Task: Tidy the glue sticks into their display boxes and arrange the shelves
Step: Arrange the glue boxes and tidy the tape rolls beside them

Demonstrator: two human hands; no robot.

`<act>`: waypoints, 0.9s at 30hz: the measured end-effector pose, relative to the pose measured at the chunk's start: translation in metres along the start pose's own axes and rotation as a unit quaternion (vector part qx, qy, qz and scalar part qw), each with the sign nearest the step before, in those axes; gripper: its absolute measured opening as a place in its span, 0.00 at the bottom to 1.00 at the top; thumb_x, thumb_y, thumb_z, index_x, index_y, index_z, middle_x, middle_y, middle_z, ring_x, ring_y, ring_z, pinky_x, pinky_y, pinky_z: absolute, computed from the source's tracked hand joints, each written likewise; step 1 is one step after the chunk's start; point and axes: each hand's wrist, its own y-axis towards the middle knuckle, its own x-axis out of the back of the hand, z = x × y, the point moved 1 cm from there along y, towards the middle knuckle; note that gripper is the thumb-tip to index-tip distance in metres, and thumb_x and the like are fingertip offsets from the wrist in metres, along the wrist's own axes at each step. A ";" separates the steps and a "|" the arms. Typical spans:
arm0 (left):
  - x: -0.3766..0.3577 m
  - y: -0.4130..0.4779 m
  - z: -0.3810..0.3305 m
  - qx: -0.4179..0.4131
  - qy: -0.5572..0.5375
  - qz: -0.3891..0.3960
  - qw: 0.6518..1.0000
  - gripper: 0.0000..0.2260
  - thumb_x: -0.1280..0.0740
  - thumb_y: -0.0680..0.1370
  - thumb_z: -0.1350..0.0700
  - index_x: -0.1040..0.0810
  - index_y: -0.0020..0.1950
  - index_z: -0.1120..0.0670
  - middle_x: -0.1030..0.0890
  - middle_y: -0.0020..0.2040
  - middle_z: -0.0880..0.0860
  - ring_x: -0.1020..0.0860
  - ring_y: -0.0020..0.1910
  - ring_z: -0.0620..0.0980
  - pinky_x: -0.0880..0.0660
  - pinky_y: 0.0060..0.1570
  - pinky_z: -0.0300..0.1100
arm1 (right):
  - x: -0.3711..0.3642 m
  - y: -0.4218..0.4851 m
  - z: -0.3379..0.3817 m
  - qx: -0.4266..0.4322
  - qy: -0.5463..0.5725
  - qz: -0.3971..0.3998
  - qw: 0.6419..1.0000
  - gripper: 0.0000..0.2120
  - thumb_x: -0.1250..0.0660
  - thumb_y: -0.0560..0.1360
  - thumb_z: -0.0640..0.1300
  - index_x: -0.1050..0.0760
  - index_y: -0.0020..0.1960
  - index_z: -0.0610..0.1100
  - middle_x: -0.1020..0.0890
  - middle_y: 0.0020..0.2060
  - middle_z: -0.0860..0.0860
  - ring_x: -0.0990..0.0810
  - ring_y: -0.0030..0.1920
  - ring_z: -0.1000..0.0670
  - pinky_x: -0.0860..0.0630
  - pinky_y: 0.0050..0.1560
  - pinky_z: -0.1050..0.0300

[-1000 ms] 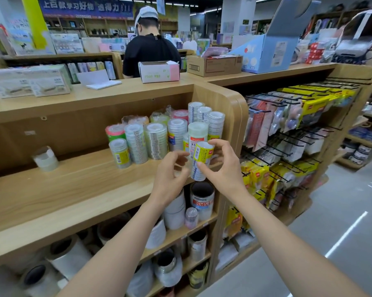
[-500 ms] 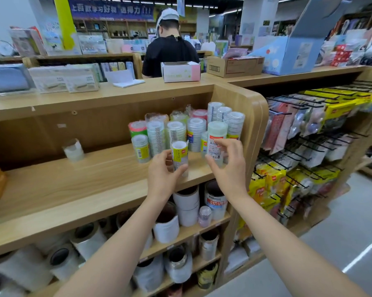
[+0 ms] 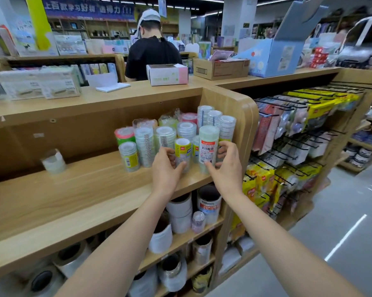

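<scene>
Both hands were up at the wooden shelf, right at its right-hand end, where a cluster of shrink-wrapped stacks stood upright on the board. The left hand had its thumb and fingers curled round the yellow-labelled stack at the front of the cluster. Just beside it, the right hand gripped the tall pale stack with the red-and-white label, thumb in front, fingers wrapped behind. Both stacks sat upright on the shelf board, close against their neighbours. Far along the shelf to the left, well apart from the cluster, a lone clear roll stood on bare wood. Under the shelf, big rolls crowded the lower tiers. On the counter top above the shelf rested a white-and-pink box, a cardboard carton and an open blue display box. Behind the shelf a person in a black top faced away. Right of the shelf, a peg rack hung with yellow packs, over a glossy grey floor.
</scene>
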 end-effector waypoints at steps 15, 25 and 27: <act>-0.011 -0.006 -0.005 -0.016 0.024 0.013 1.000 0.09 0.28 0.75 0.58 0.26 0.53 0.55 0.20 0.44 0.52 0.22 0.41 0.48 0.23 0.45 0.44 | 0.018 -0.009 -0.006 0.032 0.014 0.035 0.999 0.11 0.26 0.73 0.42 0.24 0.53 0.46 0.23 0.46 0.54 0.23 0.42 0.56 0.21 0.44 0.51; 0.094 -0.049 0.018 -0.094 0.181 -0.133 0.970 0.02 0.33 0.77 0.59 0.22 0.49 0.54 0.24 0.44 0.50 0.26 0.45 0.49 0.30 0.45 0.42 | -0.037 -0.033 0.067 0.163 0.143 0.165 0.962 0.10 0.32 0.77 0.42 0.24 0.58 0.44 0.22 0.49 0.51 0.23 0.45 0.56 0.23 0.48 0.56; 0.133 -0.060 0.033 -0.054 0.266 -0.160 0.949 0.04 0.34 0.77 0.56 0.22 0.51 0.54 0.23 0.46 0.52 0.27 0.48 0.52 0.30 0.47 0.44 | -0.063 -0.044 0.090 0.188 0.149 0.235 0.942 0.14 0.33 0.78 0.44 0.26 0.62 0.45 0.23 0.54 0.51 0.23 0.51 0.56 0.23 0.53 0.52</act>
